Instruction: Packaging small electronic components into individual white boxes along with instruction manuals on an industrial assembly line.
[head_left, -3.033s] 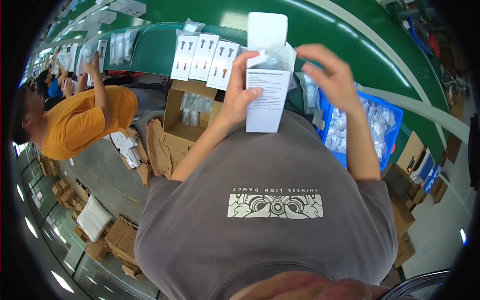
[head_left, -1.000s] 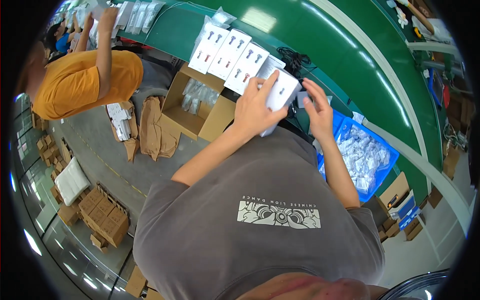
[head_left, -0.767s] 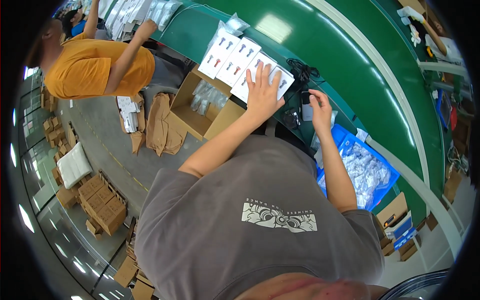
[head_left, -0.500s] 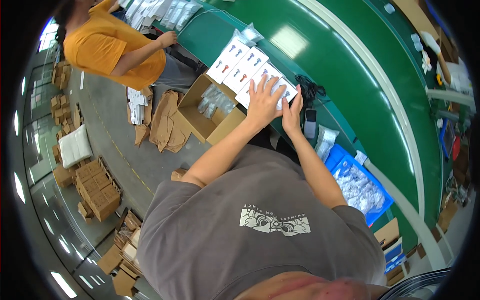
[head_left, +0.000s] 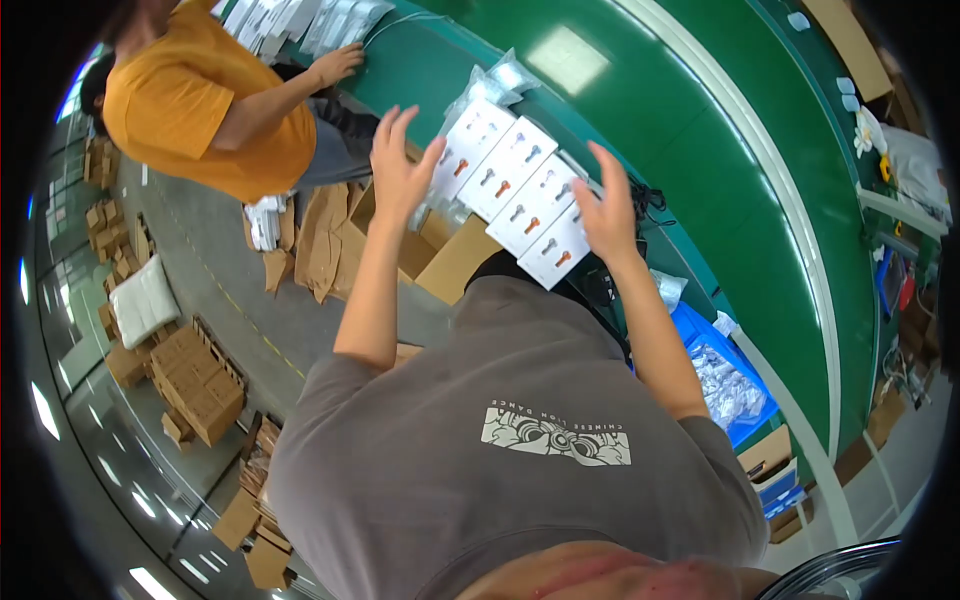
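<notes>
Dressed in a grey-brown T-shirt (head_left: 400, 470), short in the sleeves (head_left: 335, 392) and round at the collar (head_left: 530, 537). Printed across the front with a pale, roughly rectangular panel (head_left: 557, 445), darkly swirled and eye-like, edged on the hem side with small pale lettering (head_left: 596, 425). Bare-handed.

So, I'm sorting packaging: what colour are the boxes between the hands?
White boxes, printed with small grey-blue and orange pictures; the head view shows them best.
</notes>
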